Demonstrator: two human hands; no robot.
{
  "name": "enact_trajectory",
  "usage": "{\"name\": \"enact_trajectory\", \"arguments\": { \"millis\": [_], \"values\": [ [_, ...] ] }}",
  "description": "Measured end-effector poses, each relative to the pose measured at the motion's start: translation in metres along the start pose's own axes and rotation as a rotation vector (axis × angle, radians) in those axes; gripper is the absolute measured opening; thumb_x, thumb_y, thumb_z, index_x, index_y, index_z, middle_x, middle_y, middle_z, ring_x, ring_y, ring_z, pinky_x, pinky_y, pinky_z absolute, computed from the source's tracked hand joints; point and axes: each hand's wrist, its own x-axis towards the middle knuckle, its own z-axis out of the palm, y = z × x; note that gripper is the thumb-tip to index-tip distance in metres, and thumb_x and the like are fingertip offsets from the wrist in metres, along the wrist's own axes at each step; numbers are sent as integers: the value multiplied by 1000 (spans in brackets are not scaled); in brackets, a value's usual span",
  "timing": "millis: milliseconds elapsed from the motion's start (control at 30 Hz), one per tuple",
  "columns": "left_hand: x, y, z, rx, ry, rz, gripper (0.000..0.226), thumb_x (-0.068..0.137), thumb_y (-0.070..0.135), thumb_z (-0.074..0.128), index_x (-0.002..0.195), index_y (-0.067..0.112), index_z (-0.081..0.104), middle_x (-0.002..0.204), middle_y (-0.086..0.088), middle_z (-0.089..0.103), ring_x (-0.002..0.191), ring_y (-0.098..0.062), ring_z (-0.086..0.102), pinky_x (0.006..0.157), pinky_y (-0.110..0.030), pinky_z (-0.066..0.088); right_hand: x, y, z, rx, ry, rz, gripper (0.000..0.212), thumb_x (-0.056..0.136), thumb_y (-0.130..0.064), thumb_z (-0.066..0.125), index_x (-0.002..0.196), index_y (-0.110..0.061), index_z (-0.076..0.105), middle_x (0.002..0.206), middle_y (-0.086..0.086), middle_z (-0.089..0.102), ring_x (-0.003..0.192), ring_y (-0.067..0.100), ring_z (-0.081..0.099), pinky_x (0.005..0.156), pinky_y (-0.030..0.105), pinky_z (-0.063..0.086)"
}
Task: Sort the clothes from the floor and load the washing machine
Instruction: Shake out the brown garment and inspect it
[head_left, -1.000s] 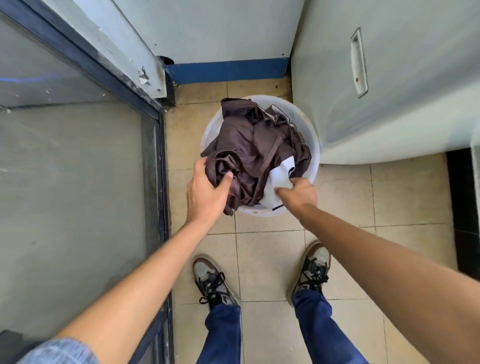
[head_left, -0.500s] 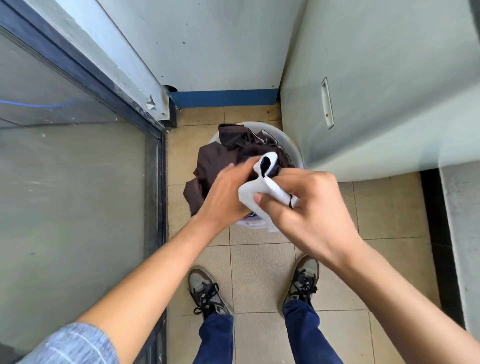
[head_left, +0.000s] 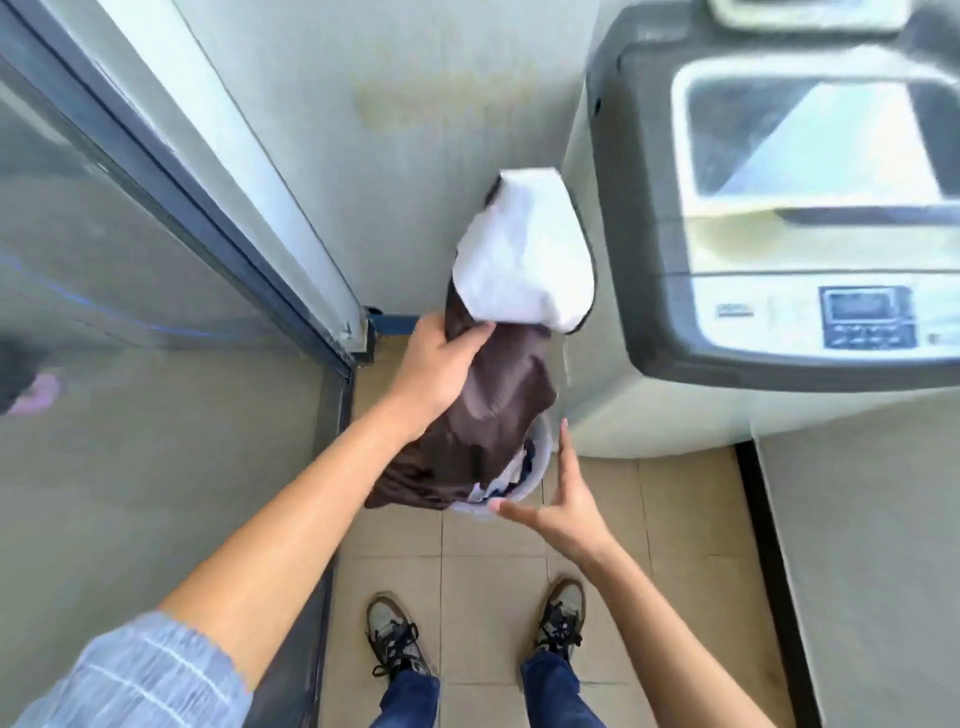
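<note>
I am gripping a bundle of clothes with my left hand (head_left: 439, 364), fingers curled round the dark brown cloth (head_left: 498, 405) near its top. A white garment (head_left: 524, 254) is standing up above my fist, in front of the pale wall (head_left: 415, 156) and beside the corner of the washing machine (head_left: 675, 332). The brown cloth is hanging down from my grip into a pale round basket (head_left: 540, 457) on the tiled floor (head_left: 488, 597); more white and dark fabric is showing at the basket's rim. My right hand (head_left: 563, 506) is hovering with fingers spread apart and holding nothing, close to the near edge of the basket; I cannot tell whether the fingertips are touching it. The washing machine is sitting on my right, with its lid (head_left: 821, 135) closed and its control panel (head_left: 867, 317) facing me. A glass sliding door (head_left: 156, 260) is running along my left. My two shoes (head_left: 395, 639) are standing on the tiles below, well apart from the basket.
</note>
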Motion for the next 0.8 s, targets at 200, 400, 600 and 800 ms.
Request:
{"name": "enact_trajectory", "arguments": {
  "millis": [200,400,600,800],
  "values": [
    [-41,177,-17,-239,-73,90,16,104,24,62,107,16,76,105,-1,80,102,-18,76,90,-31,60,-28,-104,-10,58,96,-235,79,80,-25,91,147,-33,49,113,-10,76,94,10,76,85,32,63],
    [-75,286,-52,-259,71,349,14,104,26,63,109,19,75,109,4,80,108,-12,74,93,-26,58,-96,-222,-33,-90,271,-439,49,94,-33,75,71,8,58,56,20,67,51,33,71,52,57,57],
    [-98,331,-69,-293,27,451,20,106,26,60,117,16,72,117,-2,78,114,-19,72,100,-35,55,-177,-354,-55,-16,420,-828,14,78,-5,52,77,-2,66,65,24,67,55,31,72,56,54,60],
    [-124,345,-65,-387,-143,273,66,107,59,34,139,9,62,135,-13,69,128,-28,65,118,-48,44,-239,-444,-51,-86,488,-1075,16,85,0,52,81,2,67,62,23,67,46,29,69,55,58,57]
  ]
}}
